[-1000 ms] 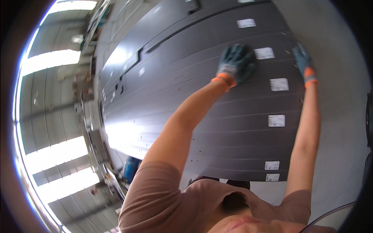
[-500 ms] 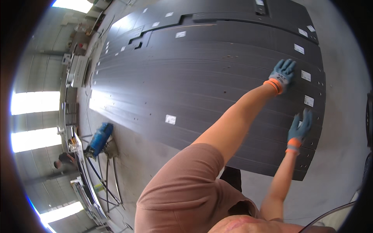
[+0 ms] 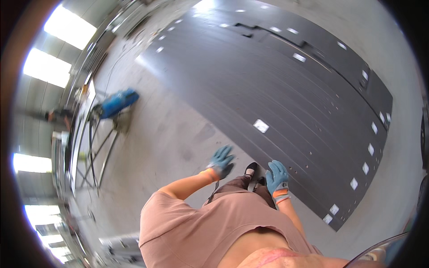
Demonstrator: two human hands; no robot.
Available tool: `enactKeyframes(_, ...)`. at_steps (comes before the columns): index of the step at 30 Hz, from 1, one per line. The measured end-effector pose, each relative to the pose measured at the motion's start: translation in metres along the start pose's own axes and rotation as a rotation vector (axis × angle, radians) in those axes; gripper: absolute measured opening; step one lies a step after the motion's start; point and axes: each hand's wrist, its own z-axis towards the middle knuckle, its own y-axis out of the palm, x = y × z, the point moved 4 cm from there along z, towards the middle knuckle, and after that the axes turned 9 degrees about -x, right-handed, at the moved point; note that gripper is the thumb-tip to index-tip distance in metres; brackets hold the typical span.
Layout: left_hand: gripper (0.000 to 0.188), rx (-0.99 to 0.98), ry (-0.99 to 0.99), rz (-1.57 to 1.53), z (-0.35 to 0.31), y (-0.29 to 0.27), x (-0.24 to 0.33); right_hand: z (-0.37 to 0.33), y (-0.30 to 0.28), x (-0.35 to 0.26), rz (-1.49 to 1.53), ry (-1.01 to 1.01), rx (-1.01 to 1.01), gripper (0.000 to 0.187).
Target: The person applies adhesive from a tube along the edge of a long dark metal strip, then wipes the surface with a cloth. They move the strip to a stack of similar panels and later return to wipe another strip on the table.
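My left hand, in a blue-grey work glove with an orange cuff, hangs in the air over the floor beside the panels. Its fingers are stretched out and it holds nothing. My right hand, gloved alike, hovers by the near edge of the dark grey panels. Its fingers are extended with nothing in them; whether they touch the edge I cannot tell. Long panels lie side by side in a broad flat layer. Several carry white labels, such as the label near the close edge. Small holes mark the right-hand ends.
On the left, a blue cylindrical machine rests on a metal stand. Behind it a long workbench runs along the wall, where a blurred person is. Grey concrete floor lies between machine and panels. My feet stand beside the panels' edge.
Both hands have come off the panels' right-hand part and drawn back toward my body, the left moving well to the left. My view has turned, so the panels now lie slanted.
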Motion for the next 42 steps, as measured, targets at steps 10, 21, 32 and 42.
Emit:
enactKeyframes(10, 0.056, -0.436, -2.066, -0.913, -0.499, 0.143, 0.013, 0.063, 0.138, -0.11, 0.043, -0.486, -0.652, 0.022)
enactKeyframes(21, 0.07, -0.003, -1.907, -1.39, -0.631, 0.238, -0.041, 0.044, 0.438, -0.215, -0.396, -0.336, -1.407, 0.039)
enactKeyframes(32, 0.055, 0.964, -2.075, -1.283, -0.8, 0.074, -0.282, 0.138, 0.716, -0.325, -0.361, -0.159, -1.58, 0.041)
enactKeyframes(42, 0.047, 0.997, -2.472, -1.14, -0.908, 0.115, -0.296, 0.204, 1.004, -0.597, -1.069, -1.054, -1.798, 0.036)
